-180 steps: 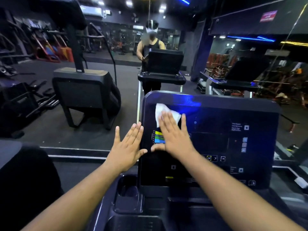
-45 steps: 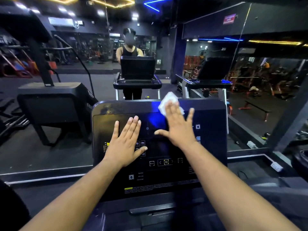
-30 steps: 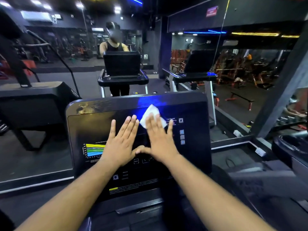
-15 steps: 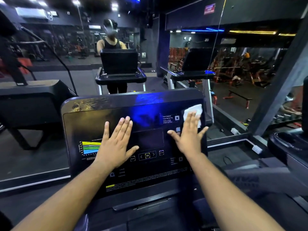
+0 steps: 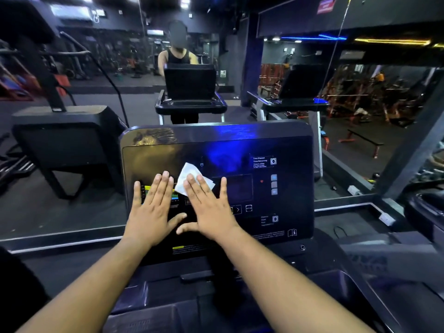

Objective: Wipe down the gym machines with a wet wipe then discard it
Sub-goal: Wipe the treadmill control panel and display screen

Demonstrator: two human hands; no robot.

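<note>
Your hands lie flat on the treadmill console (image 5: 283,193).
Right hand (image 5: 208,207), fingers spread, presses the wet wipe (image 5: 189,175); left hand (image 5: 153,207) at its 9 o'clock, fingers straight.

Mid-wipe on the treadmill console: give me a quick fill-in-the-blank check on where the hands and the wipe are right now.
1. The white wet wipe is pressed flat against the console panel by the ____ hand.
2. The left hand lies flat on the panel and holds ____.
3. The multicoloured bar display peeks out beside the fingers of the ____ hand.
4. The fingers of both hands are ____, not curled.

Missing words: right; nothing; left; straight
</note>
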